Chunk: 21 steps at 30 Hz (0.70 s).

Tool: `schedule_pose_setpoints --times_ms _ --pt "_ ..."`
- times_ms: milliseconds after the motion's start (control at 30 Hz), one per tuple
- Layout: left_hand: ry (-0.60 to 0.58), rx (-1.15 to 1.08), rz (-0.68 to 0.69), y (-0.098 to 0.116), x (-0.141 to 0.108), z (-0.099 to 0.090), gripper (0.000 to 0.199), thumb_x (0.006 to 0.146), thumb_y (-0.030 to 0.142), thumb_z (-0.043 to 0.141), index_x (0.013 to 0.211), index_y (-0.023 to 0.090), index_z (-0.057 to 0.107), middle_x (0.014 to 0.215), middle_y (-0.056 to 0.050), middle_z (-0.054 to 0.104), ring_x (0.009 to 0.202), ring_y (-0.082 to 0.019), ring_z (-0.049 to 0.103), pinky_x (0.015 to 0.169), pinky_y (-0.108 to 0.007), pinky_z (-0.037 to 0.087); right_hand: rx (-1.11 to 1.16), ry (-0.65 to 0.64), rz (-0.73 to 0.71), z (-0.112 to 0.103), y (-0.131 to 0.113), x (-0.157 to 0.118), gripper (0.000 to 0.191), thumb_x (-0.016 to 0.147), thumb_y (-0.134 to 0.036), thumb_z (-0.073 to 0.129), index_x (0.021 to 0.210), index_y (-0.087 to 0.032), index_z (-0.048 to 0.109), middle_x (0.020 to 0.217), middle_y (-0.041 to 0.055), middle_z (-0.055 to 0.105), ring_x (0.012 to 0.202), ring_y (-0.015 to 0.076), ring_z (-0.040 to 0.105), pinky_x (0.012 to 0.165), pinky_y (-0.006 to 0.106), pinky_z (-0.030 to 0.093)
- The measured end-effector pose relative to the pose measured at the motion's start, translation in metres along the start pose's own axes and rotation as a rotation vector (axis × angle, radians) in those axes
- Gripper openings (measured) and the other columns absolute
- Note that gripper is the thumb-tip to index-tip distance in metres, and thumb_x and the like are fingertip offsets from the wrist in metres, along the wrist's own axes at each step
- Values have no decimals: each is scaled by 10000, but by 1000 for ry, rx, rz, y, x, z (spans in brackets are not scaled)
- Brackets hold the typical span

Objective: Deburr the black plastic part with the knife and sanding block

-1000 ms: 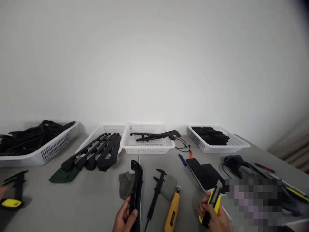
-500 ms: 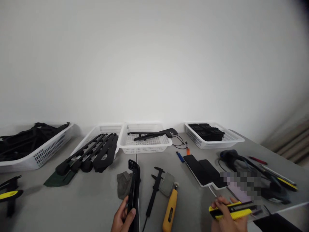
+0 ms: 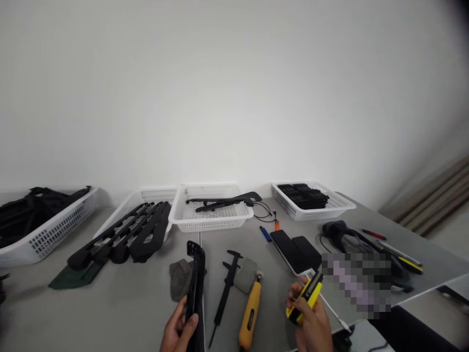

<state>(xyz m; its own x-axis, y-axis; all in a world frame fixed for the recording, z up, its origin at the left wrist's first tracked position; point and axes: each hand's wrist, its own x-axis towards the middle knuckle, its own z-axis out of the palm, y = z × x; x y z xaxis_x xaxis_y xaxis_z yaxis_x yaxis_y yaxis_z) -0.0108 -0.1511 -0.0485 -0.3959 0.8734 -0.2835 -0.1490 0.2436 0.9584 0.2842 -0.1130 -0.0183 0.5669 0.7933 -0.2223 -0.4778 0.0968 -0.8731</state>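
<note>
1. The left hand [image 3: 180,328] pinches a long, narrow black plastic part [image 3: 196,288] between thumb and fingers; the part stands tilted above the grey worktop [image 3: 132,313], its hooked end pointing away from the person and its near end cut off by the frame.
2. The right hand [image 3: 312,322] is closed around a yellow-and-black plastic utility knife [image 3: 306,298], well apart from the black part.
3. Just behind the black part, and partly hidden by it, lies a crumpled grey cloth [image 3: 179,281].
4. Between the two hands lie a slim black caliper [image 3: 227,288], a rounded grey rectangular block [image 3: 245,275] and a tool with a yellow-orange handle [image 3: 251,315].
5. Two dark-screened flat phones [image 3: 287,247] lie side by side beyond the right hand.
6. Farther back, a white perforated plastic basket [image 3: 210,226] holds more long black pieces [image 3: 220,202].
</note>
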Motion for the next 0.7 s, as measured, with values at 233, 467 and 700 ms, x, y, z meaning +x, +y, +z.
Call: schedule_pose_setpoints --times_ms 233,467,700 --pt "11 -26 11 3 -3 4 948 645 741 802 1379 158 663 870 -38 769 892 -280 739 760 -274 571 80 39 -4 4 -11 -3 651 578 -251 800 1197 -282 603 839 -63 640 677 117 563 560 194 503" --pt "32 -22 5 -1 -2 5 974 655 744 778 1401 135 633 951 -53 784 960 -277 741 795 -259 565 124 81 -57 1 -18 -3 614 567 -202 806 1148 -285 626 827 -77 634 683 99 573 569 165 505" --pt "7 -24 10 -3 2 0 887 648 683 835 1356 171 680 954 -57 797 1027 -306 741 843 -295 577 193 217 -175 -5 -14 4 621 571 -173 820 1140 -314 616 944 -81 647 764 93 621 680 171 571"
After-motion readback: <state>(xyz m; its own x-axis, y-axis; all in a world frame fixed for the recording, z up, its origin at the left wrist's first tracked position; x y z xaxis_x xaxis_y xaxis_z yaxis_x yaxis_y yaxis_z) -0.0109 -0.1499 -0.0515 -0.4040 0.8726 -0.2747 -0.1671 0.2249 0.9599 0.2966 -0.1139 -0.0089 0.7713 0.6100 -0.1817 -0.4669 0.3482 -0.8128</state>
